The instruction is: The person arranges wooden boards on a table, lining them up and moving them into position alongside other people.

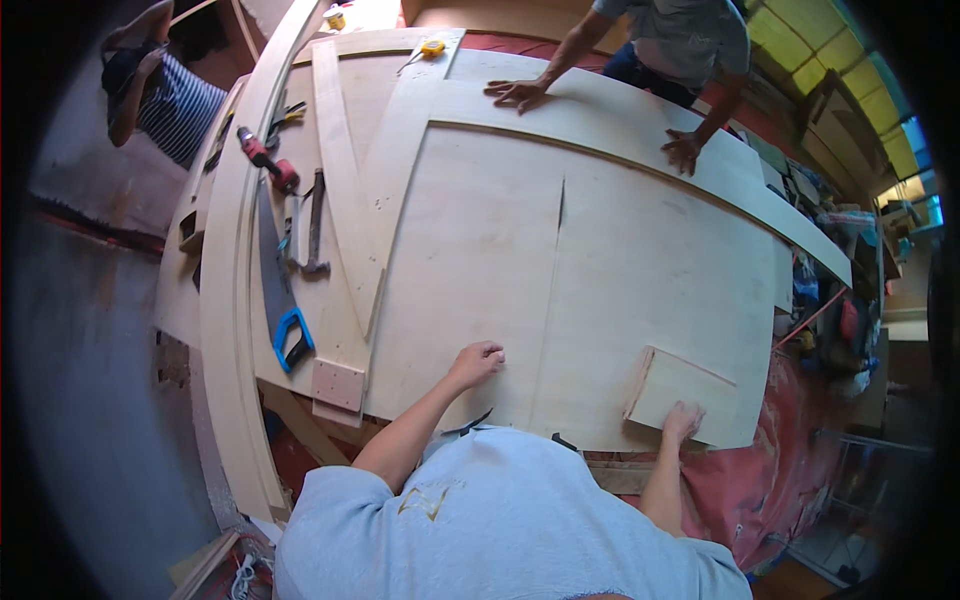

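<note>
A workshop with a grey concrete floor and a red cloth under the work holds a wide table point(300, 455) covered by sheets of wood. On its near edge lies a large pale plywood panel point(480, 270) with a thin straight slit running down its middle. The left hand point(478, 362) rests on it just left of that slit, clenched into a loose fist and grasping nothing I can see. The right hand point(683, 420) presses its fingers on the near edge of a small rectangular plywood offcut point(685, 392) lying flat at the panel's near right corner.

Holding the panel well here seems to call for even downward weight from both hands, with the offcut kept square to the corner.

Across the far edge another person's two hands point(520, 93) lie flat on a long curved plywood strip point(600, 120). Toward the left edge lie a blue-handled handsaw point(280, 300), a hammer point(315, 230) and a red power drill point(265, 158).
</note>
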### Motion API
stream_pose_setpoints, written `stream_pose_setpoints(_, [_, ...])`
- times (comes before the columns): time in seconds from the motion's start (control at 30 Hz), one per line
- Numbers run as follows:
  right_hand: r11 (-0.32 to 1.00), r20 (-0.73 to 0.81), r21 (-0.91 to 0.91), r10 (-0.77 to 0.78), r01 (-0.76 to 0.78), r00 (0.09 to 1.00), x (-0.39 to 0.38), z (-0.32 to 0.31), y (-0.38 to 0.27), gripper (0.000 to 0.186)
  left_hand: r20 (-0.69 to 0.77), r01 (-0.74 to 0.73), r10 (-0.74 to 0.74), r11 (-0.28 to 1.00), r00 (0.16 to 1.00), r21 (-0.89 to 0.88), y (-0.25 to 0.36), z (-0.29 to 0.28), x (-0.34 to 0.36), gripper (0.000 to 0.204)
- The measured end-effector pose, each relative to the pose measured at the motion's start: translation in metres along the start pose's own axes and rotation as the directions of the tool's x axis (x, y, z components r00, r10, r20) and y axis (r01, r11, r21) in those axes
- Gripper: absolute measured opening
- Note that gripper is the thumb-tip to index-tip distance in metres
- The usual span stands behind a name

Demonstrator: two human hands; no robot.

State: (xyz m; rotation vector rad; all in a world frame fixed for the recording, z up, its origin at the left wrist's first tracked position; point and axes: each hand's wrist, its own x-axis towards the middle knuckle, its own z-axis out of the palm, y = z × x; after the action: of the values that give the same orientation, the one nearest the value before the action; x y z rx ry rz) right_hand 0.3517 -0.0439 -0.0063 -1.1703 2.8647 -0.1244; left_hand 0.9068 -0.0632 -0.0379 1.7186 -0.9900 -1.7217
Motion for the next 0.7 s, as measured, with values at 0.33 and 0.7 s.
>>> stream_pose_setpoints(0.33, [0.933,-0.054,0.257,-0.245,0.25,0.968,0.055,0.02,-0.143,0.054,-0.42,-0.175,0.343,0.904,0.84,0.39,0.084,-0.099,0.1,0.027])
stream_pose_setpoints(0.7, [0.521,-0.305,0.241,-0.761,0.819,0.573,0.177,0.071,-0.431,0.037,-0.423,-0.295,0.816,0.548,0.394,0.782,0.206,-0.19,0.336,0.039])
